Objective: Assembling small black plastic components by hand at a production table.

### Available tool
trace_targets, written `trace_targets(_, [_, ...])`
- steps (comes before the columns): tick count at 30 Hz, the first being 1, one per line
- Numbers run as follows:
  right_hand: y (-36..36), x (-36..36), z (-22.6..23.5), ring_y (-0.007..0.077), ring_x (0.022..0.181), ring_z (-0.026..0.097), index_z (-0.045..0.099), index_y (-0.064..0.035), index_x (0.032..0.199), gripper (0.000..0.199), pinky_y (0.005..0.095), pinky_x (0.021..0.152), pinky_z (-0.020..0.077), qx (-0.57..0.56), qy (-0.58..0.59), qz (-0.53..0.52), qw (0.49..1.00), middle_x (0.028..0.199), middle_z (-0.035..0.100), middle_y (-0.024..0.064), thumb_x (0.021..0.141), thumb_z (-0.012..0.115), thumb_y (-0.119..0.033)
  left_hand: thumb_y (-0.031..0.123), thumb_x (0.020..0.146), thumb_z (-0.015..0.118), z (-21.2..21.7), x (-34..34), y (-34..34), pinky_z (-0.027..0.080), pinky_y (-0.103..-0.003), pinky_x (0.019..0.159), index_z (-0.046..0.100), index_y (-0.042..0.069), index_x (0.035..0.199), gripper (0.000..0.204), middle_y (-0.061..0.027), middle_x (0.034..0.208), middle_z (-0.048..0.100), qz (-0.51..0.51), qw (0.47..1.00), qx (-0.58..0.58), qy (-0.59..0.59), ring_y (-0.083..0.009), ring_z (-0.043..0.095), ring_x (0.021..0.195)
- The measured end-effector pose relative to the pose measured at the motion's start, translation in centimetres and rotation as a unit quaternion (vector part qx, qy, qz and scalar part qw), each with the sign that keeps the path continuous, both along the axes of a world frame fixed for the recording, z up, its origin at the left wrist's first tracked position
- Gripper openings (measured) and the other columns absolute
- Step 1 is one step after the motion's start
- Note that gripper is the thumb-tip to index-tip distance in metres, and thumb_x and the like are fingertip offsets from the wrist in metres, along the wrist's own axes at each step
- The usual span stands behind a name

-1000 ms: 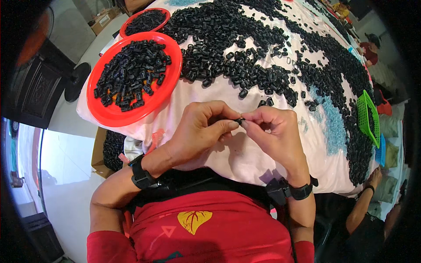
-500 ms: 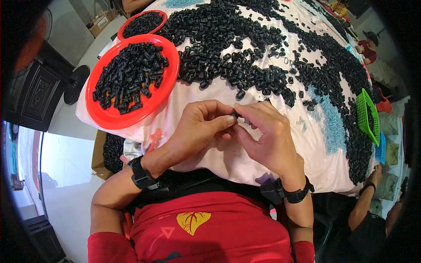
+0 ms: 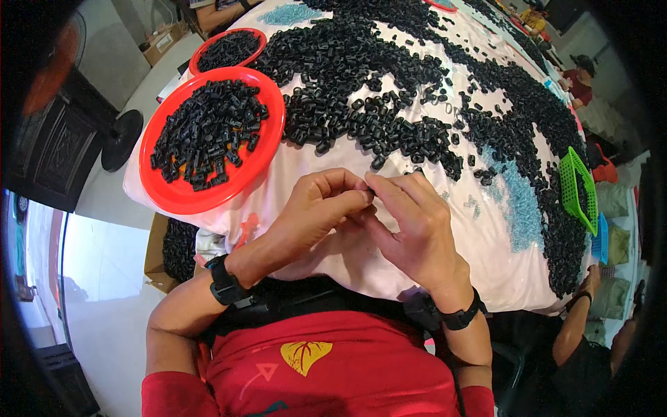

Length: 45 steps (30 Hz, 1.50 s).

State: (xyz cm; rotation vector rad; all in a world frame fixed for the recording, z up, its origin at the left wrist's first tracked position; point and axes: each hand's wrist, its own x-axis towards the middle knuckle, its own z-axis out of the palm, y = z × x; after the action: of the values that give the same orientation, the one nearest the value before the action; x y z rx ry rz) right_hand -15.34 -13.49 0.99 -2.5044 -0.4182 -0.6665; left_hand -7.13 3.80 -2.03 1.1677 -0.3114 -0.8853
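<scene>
My left hand (image 3: 314,207) and my right hand (image 3: 415,222) meet fingertip to fingertip above the near edge of the cloth-covered table. Both are closed in a pinch on a small black plastic part, which the fingers almost wholly hide. Beyond them, many small black plastic parts (image 3: 375,125) lie scattered in heaps over the pale pink cloth (image 3: 347,257). To the left of my left hand stands a round red tray (image 3: 182,200) piled with longer black plastic pieces (image 3: 212,128).
Farther back is a smaller red tray (image 3: 261,43) of black pieces. Light-blue small pieces (image 3: 524,208) lie at right, near a green basket (image 3: 571,167) and a blue basket (image 3: 600,240). A co-worker's arm (image 3: 575,323) reaches in at lower right. A cardboard box (image 3: 157,254) stands below the table's left side.
My right thumb and fingers have drawn closer to my left fingertips. The black part, seen between them before, is now nearly covered. The whole view has shifted slightly.
</scene>
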Motion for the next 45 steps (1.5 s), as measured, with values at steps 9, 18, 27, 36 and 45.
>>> trace_targets(9, [0.2,0.3,-0.7,0.0305,0.091,0.066,0.070,-0.0043,0.114,0.048,0.0385,0.075,0.0561,0.043,0.003,-0.025,0.999,0.102,0.069,0.0109,0.068,0.083,-0.004,0.016,0.101,0.064,-0.2,0.1,0.3,0.056,-0.026,0.080,0.067,0.006,0.106,0.012,-0.0049,0.102,0.072,-0.005,0.999,-0.023,0.033,-0.0104,0.070,0.088])
trace_targets(18, [0.2,0.6,-0.9,0.0305,0.089,0.066,0.071,-0.0024,0.113,0.046,0.0377,0.075,0.0564,0.045,-0.022,-0.017,0.999,0.103,0.070,0.0113,0.068,0.081,-0.002,0.023,0.101,0.066,0.3,-0.1,0.1,0.053,-0.024,0.081,0.069,0.004,0.114,0.022,-0.0040,0.102,0.072,-0.006,0.999,-0.025,0.040,-0.0087,0.067,0.092])
trace_targets(27, [-0.5,0.6,-1.0,0.0300,0.080,0.065,0.070,-0.0021,0.107,0.042,0.0382,0.068,0.0552,0.015,-0.034,-0.008,0.999,0.093,0.070,0.0116,0.067,0.081,-0.002,0.029,0.106,0.060,-0.3,0.1,0.9,0.056,-0.028,0.085,0.071,0.001,0.114,0.031,-0.0068,0.104,0.074,-0.081,0.993,-0.054,0.064,-0.0122,0.070,0.093])
trace_targets(36, [-1.1,0.9,-0.3,0.0267,0.082,0.065,0.071,-0.0022,0.112,0.046,0.0360,0.068,0.0541,0.064,-0.025,0.043,0.997,0.098,0.071,0.0114,0.069,0.086,-0.005,0.032,0.107,0.058,1.1,-0.1,0.9,0.054,-0.030,0.092,0.070,0.000,0.121,0.036,-0.0051,0.108,0.073,-0.085,0.987,-0.087,0.109,-0.0118,0.068,0.098])
trace_targets(45, [-0.5,0.5,0.2,0.0250,0.087,0.065,0.072,-0.0020,0.116,0.048,0.0337,0.069,0.0553,0.111,-0.015,0.065,0.992,0.105,0.072,0.0114,0.072,0.089,-0.011,0.033,0.104,0.061,0.2,0.0,1.3,0.056,-0.031,0.088,0.064,-0.003,0.129,0.044,-0.0081,0.109,0.072,-0.123,0.968,-0.142,0.168,-0.0151,0.069,0.099])
